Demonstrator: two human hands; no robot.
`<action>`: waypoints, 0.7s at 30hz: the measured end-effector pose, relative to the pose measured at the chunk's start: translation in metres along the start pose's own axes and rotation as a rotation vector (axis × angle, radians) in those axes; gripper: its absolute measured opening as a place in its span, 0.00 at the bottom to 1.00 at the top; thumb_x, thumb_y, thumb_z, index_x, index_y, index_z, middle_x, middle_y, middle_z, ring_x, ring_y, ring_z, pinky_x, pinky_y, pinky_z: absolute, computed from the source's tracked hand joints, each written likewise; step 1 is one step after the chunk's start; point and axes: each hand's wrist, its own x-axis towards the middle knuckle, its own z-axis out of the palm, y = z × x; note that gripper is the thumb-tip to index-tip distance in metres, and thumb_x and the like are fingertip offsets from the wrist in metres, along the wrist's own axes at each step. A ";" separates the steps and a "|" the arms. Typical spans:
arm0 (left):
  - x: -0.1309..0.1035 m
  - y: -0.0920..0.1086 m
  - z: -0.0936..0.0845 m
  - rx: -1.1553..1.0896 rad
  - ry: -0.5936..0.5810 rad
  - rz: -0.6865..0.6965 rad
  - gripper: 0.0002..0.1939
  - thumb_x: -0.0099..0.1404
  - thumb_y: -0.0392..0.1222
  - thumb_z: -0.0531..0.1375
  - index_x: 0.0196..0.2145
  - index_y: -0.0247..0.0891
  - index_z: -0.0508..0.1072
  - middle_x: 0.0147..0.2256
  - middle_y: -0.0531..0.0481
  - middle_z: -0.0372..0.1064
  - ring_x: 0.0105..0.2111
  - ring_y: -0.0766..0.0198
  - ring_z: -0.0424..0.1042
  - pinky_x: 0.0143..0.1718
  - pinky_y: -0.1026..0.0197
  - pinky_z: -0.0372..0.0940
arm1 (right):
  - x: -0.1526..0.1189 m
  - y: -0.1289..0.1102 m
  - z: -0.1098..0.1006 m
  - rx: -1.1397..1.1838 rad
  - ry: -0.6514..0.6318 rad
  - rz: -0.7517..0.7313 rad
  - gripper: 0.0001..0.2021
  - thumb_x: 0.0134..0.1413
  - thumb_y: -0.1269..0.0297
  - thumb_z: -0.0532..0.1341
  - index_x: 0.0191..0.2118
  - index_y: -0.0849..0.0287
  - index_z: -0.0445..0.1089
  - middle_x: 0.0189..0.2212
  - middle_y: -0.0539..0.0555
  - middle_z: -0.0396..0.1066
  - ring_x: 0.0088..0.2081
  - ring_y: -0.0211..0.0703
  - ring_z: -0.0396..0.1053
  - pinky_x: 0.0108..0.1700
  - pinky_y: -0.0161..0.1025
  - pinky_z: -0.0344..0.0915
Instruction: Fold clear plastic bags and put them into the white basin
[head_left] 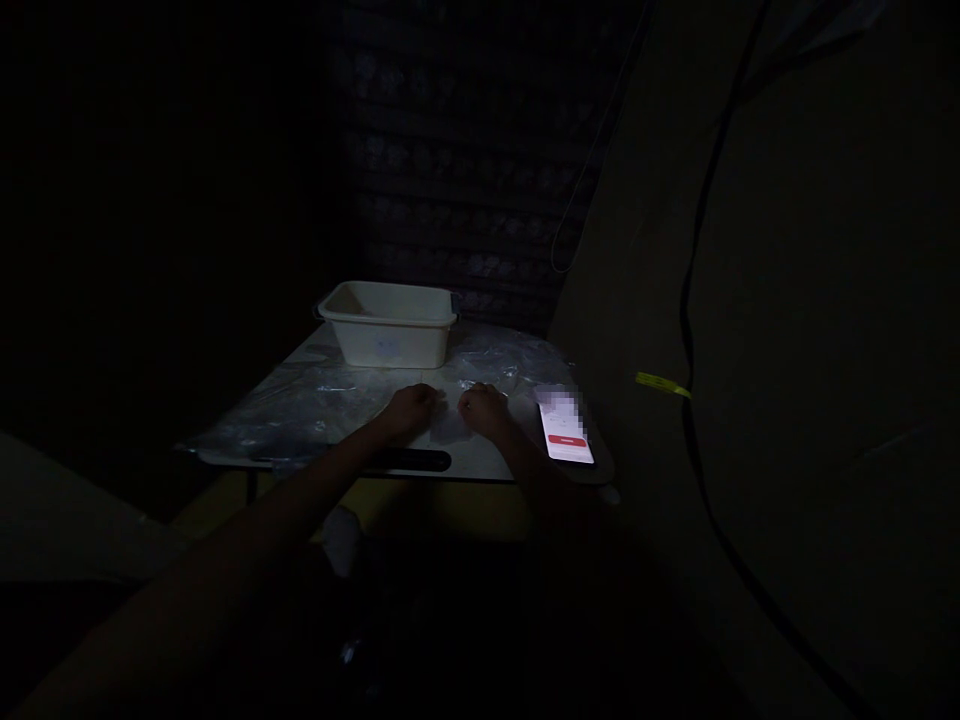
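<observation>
My left hand (411, 410) is closed, with its fingers curled together over the front half of a small table. Close beside it, my right hand (482, 408) is also closed in a pinch. A thin, clear plastic bag (448, 425) appears to span the gap between them, gripped from both sides; the dim light blurs its outline. More clear plastic bags lie flat to the left (300, 405) and in a crumpled heap to the right (517, 358). Beyond my hands stands a white plastic basin (394, 343) with dark handles.
A lit phone (568, 448) lies at the right of the white table (484, 462). The table's front edge has a dark slot (412, 460). On the right, a black cable (685, 300) with a yellow tag (664, 384) hangs along a wall. Surroundings are very dark.
</observation>
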 end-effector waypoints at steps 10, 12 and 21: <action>-0.005 0.005 0.003 -0.037 -0.034 -0.032 0.15 0.43 0.36 0.53 0.31 0.33 0.69 0.29 0.46 0.68 0.30 0.61 0.66 0.30 0.64 0.58 | -0.005 0.003 -0.005 0.012 0.028 -0.084 0.12 0.48 0.68 0.46 0.32 0.58 0.65 0.36 0.56 0.63 0.40 0.45 0.58 0.40 0.43 0.53; -0.005 0.006 0.003 -0.118 -0.026 -0.086 0.11 0.42 0.37 0.54 0.26 0.33 0.70 0.23 0.49 0.67 0.26 0.62 0.65 0.27 0.64 0.58 | -0.005 0.004 -0.007 0.076 0.054 -0.080 0.11 0.48 0.69 0.46 0.31 0.58 0.65 0.35 0.56 0.63 0.41 0.44 0.57 0.41 0.42 0.53; -0.006 0.013 -0.003 -0.745 0.124 -0.156 0.11 0.42 0.44 0.57 0.22 0.32 0.66 0.17 0.55 0.61 0.18 0.72 0.60 0.21 0.68 0.56 | -0.002 0.001 -0.013 1.349 -0.007 0.353 0.15 0.41 0.60 0.53 0.37 0.60 0.60 0.32 0.53 0.65 0.32 0.37 0.64 0.30 0.34 0.59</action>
